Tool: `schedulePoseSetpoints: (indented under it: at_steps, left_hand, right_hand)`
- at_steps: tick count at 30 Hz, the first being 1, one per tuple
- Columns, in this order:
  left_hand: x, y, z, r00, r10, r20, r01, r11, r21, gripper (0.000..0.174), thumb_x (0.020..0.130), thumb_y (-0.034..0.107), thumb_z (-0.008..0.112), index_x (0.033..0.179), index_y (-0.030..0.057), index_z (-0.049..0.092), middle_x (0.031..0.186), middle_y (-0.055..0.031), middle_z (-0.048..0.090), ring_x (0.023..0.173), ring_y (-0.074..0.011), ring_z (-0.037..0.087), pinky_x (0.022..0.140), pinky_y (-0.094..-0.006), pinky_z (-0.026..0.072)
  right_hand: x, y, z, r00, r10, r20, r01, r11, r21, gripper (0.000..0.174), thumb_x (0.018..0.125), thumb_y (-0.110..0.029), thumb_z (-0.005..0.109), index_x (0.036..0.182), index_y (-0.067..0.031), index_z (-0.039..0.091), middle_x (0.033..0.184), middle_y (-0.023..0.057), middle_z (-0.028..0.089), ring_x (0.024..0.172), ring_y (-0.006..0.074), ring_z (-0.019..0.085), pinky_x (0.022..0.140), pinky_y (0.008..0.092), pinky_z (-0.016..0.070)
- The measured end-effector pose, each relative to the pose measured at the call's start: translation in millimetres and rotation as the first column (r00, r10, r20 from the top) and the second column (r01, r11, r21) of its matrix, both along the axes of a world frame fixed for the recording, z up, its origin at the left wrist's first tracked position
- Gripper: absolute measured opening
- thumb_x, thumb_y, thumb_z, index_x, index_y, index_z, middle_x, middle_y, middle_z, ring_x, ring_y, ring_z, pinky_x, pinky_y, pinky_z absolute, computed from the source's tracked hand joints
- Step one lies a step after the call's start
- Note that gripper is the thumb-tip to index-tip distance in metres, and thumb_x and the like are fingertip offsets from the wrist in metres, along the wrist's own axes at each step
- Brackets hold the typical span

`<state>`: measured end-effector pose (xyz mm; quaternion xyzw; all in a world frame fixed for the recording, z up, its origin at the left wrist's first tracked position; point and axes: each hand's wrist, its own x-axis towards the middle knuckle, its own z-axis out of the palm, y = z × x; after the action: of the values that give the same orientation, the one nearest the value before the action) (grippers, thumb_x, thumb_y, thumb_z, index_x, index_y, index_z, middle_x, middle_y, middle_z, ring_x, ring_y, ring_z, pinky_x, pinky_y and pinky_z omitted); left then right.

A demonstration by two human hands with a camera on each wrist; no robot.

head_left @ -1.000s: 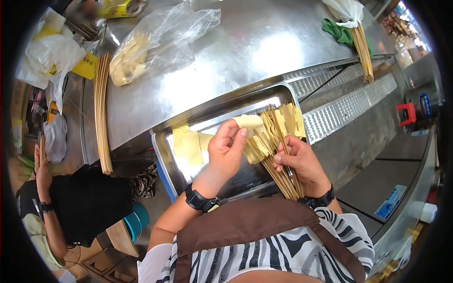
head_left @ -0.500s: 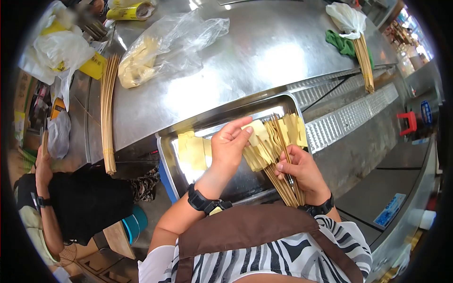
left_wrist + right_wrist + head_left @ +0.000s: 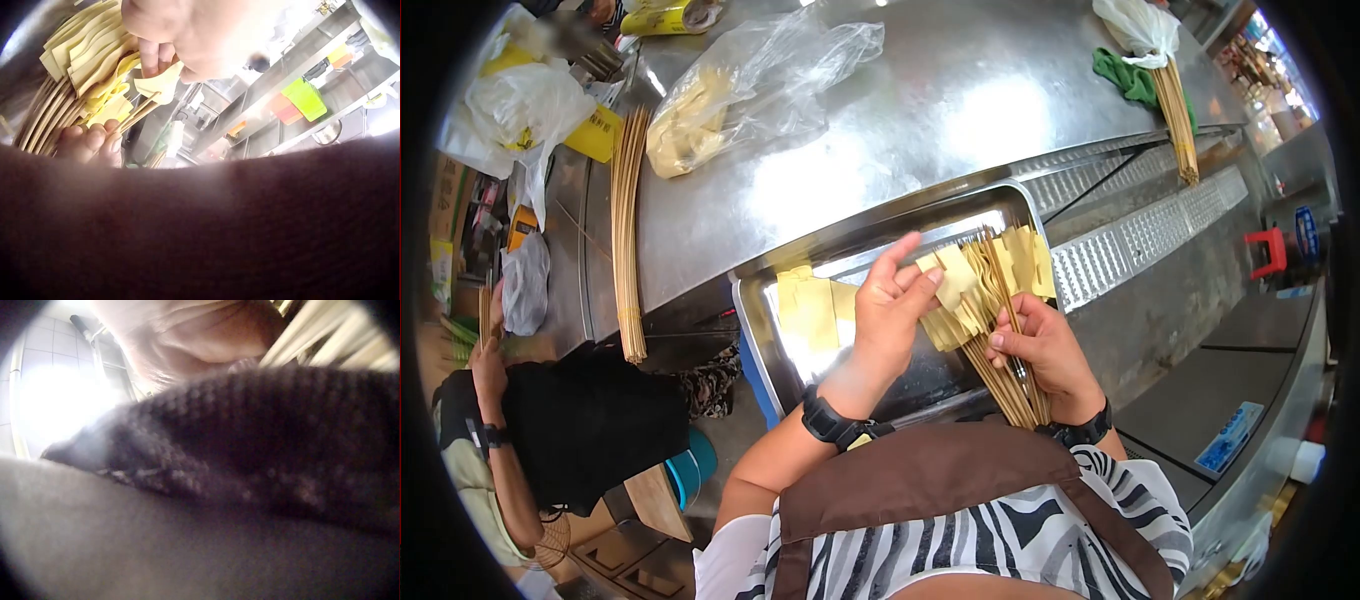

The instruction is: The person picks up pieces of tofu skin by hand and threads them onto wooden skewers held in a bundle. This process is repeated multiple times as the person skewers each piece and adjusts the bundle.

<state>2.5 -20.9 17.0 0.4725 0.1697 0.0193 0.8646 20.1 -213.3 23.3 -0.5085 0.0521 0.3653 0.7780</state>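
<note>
My left hand (image 3: 890, 310) pinches a pale yellow tofu sheet (image 3: 162, 84) between thumb and fingers, its index finger raised. In the left wrist view the tip of a thin wooden skewer (image 3: 140, 114) meets that sheet. My right hand (image 3: 1045, 345) grips skewers with thumb and fingers, low on the sticks. Beside it, a bundle of skewers (image 3: 997, 385) carries several folded, wavy tofu sheets (image 3: 94, 47). Both hands are over a metal tray (image 3: 915, 385), where more flat sheets (image 3: 805, 310) lie at the left. The right wrist view is mostly blocked by dark cloth.
On the steel table (image 3: 920, 110) lie a clear plastic bag (image 3: 700, 110) of yellow sheets and a long skewer bundle (image 3: 628, 240). Far right, bagged skewers (image 3: 1172, 120) rest by a green cloth (image 3: 1125, 78). Another person's hand (image 3: 488, 370) is at the left edge.
My left hand has shifted slightly right, bringing the pinched tofu sheet down against the skewer, and its index finger has straightened upward. The right hand keeps its grip, nearly in place.
</note>
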Motion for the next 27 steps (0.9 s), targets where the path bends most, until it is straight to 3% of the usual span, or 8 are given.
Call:
schedulePoseSetpoints:
  at_steps: [4, 7, 10, 15, 25, 27]
  left_hand:
    - [8.2, 4.7, -0.6, 0.999, 0.030, -0.037, -0.034, 0.994, -0.106, 0.039, 0.089, 0.003, 0.058, 0.126, -0.0014, 0.046, 0.103, -0.0092, 0.064, 0.091, -0.0125, 0.061, 0.079, -0.0267, 0.0502]
    - [11.0, 9.5, -2.6, 0.997, -0.022, -0.080, 0.014, 0.995, -0.098, 0.035, 0.090, 0.006, 0.057, 0.123, 0.0015, 0.048, 0.096, -0.0072, 0.065, 0.087, -0.0124, 0.062, 0.077, -0.0285, 0.0495]
    - [13.4, 12.3, -4.1, 0.997, 0.005, -0.076, -0.014, 0.993, -0.117, 0.032, 0.088, 0.003, 0.059, 0.119, -0.0003, 0.051, 0.095, -0.0076, 0.065, 0.085, -0.0117, 0.062, 0.076, -0.0251, 0.0506]
    - [15.4, 8.7, -0.9, 0.995, 0.075, 0.058, -0.079, 0.995, 0.062, 0.026, 0.088, 0.001, 0.059, 0.114, -0.0013, 0.054, 0.093, -0.0070, 0.067, 0.081, -0.0079, 0.060, 0.069, -0.0200, 0.0477]
    - [12.8, 8.0, -0.2, 0.998, 0.045, 0.044, -0.052, 0.981, 0.186, 0.018, 0.088, 0.002, 0.059, 0.105, -0.0001, 0.059, 0.091, -0.0062, 0.067, 0.074, -0.0068, 0.058, 0.064, -0.0201, 0.0459]
    - [8.9, 9.5, -4.5, 1.000, -0.012, -0.009, 0.014, 0.966, 0.257, 0.017, 0.087, 0.000, 0.060, 0.104, -0.0007, 0.057, 0.096, -0.0090, 0.067, 0.082, -0.0074, 0.061, 0.064, -0.0191, 0.0455]
  right_hand:
    - [1.1, -0.2, 0.2, 1.000, 0.009, -0.013, -0.009, 1.000, -0.014, 0.019, 0.083, 0.003, 0.062, 0.094, -0.0034, 0.048, 0.074, 0.0057, 0.059, 0.065, 0.0128, 0.059, 0.060, 0.0226, 0.0478]
    - [1.3, 0.3, 1.8, 1.000, 0.009, -0.018, -0.009, 1.000, -0.022, 0.019, 0.083, 0.003, 0.062, 0.094, -0.0033, 0.048, 0.074, 0.0055, 0.059, 0.065, 0.0127, 0.060, 0.060, 0.0227, 0.0483]
    - [2.0, 0.0, -2.9, 1.000, 0.017, 0.007, -0.017, 1.000, -0.002, 0.019, 0.083, 0.003, 0.063, 0.094, -0.0031, 0.048, 0.074, 0.0058, 0.060, 0.065, 0.0127, 0.060, 0.059, 0.0227, 0.0485]
    - [3.2, 0.6, -1.5, 1.000, 0.021, 0.018, -0.020, 0.999, -0.033, 0.020, 0.083, 0.003, 0.063, 0.095, -0.0026, 0.048, 0.075, 0.0063, 0.061, 0.065, 0.0129, 0.060, 0.059, 0.0226, 0.0488]
    - [4.3, -1.1, -7.2, 1.000, 0.014, 0.028, -0.014, 1.000, -0.027, 0.020, 0.082, 0.004, 0.062, 0.094, -0.0018, 0.048, 0.076, 0.0065, 0.061, 0.064, 0.0126, 0.061, 0.059, 0.0219, 0.0493]
    - [5.0, -1.7, -9.3, 0.999, 0.016, 0.033, -0.015, 1.000, -0.015, 0.020, 0.082, 0.004, 0.063, 0.094, -0.0017, 0.048, 0.076, 0.0063, 0.061, 0.064, 0.0124, 0.061, 0.059, 0.0218, 0.0494]
